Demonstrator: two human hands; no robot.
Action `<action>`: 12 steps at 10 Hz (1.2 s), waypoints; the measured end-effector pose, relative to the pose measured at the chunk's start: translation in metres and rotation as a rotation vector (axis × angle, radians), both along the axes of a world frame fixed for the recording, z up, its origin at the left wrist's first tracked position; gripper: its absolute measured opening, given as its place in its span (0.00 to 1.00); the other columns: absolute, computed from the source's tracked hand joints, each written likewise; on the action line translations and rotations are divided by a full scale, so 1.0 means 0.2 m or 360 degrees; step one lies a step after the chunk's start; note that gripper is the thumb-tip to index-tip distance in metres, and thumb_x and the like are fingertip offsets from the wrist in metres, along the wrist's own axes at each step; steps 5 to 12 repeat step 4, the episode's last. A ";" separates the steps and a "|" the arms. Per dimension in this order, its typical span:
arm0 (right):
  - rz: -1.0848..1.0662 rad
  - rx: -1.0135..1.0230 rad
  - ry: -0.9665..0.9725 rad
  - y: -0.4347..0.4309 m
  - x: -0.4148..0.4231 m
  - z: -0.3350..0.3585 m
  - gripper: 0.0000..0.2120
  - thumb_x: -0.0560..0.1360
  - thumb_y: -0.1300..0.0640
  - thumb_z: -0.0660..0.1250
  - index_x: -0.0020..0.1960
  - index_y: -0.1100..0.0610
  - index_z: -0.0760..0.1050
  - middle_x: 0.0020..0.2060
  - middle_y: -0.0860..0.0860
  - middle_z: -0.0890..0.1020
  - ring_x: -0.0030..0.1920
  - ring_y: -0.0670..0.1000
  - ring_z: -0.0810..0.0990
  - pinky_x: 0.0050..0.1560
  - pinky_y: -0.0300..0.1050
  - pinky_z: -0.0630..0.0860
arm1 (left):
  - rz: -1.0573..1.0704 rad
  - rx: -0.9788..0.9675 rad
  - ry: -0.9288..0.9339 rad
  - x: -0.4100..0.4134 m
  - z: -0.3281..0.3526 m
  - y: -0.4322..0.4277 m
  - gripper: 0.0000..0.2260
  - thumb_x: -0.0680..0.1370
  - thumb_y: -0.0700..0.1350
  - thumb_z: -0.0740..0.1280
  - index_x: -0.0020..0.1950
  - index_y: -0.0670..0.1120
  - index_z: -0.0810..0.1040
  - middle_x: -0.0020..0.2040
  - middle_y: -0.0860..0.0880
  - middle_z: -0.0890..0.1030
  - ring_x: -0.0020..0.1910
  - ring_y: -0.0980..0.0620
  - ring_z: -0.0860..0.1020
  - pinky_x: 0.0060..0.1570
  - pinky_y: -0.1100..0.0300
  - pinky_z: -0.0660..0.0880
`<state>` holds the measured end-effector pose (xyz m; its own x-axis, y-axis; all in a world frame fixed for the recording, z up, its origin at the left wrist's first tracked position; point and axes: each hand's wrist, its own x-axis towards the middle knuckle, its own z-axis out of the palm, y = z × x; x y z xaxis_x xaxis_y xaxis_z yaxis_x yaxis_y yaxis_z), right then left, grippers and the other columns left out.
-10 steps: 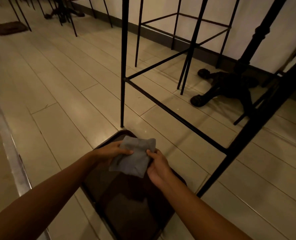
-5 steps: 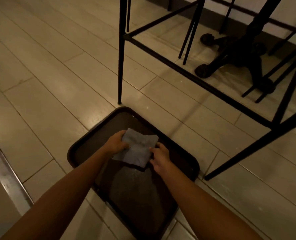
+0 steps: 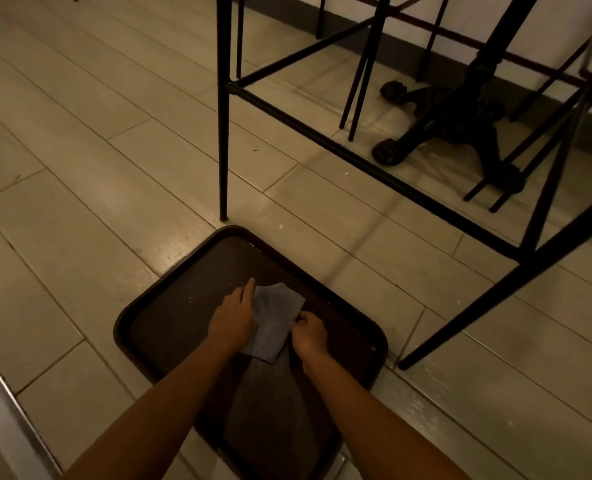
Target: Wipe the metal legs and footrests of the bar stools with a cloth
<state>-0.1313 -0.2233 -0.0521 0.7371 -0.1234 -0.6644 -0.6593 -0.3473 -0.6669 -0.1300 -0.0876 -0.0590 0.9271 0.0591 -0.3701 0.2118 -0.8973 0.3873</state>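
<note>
Grey cloth [image 3: 276,320] held over dark tray [image 3: 170,296], tiled floor [image 3: 80,188].

Left hand [image 3: 233,318]: palm down on the cloth's left edge, fingers extended and close together, forefinger pointing away. Cloth: folded, between the two hands, above the tray's middle. Right hand [image 3: 309,332]: fingers curled, pinching the cloth's right edge. Bar stool leg [image 3: 223,133]: black metal, upright, foot just beyond the tray's far rim; footrest bar [image 3: 357,157] running right.

Cloth [image 3: 276,320] on tray [image 3: 170,313] — stool leg [image 3: 223,140] behind
</note>
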 end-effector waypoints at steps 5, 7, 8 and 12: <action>0.0386 -0.0059 -0.0398 -0.12 -0.03 0.26 0.22 0.80 0.58 0.55 0.73 0.57 0.56 0.70 0.56 0.64 0.70 0.54 0.64 0.68 0.46 0.64 | -0.0443 0.0300 0.0009 -0.02 0.24 -0.12 0.34 0.79 0.58 0.51 0.73 0.45 0.35 0.76 0.43 0.39 0.75 0.44 0.41 0.73 0.50 0.44; 0.0386 -0.0059 -0.0398 -0.12 -0.03 0.26 0.22 0.80 0.58 0.55 0.73 0.57 0.56 0.70 0.56 0.64 0.70 0.54 0.64 0.68 0.46 0.64 | -0.0443 0.0300 0.0009 -0.02 0.24 -0.12 0.34 0.79 0.58 0.51 0.73 0.45 0.35 0.76 0.43 0.39 0.75 0.44 0.41 0.73 0.50 0.44; 0.0386 -0.0059 -0.0398 -0.12 -0.03 0.26 0.22 0.80 0.58 0.55 0.73 0.57 0.56 0.70 0.56 0.64 0.70 0.54 0.64 0.68 0.46 0.64 | -0.0443 0.0300 0.0009 -0.02 0.24 -0.12 0.34 0.79 0.58 0.51 0.73 0.45 0.35 0.76 0.43 0.39 0.75 0.44 0.41 0.73 0.50 0.44; 0.0386 -0.0059 -0.0398 -0.12 -0.03 0.26 0.22 0.80 0.58 0.55 0.73 0.57 0.56 0.70 0.56 0.64 0.70 0.54 0.64 0.68 0.46 0.64 | -0.0443 0.0300 0.0009 -0.02 0.24 -0.12 0.34 0.79 0.58 0.51 0.73 0.45 0.35 0.76 0.43 0.39 0.75 0.44 0.41 0.73 0.50 0.44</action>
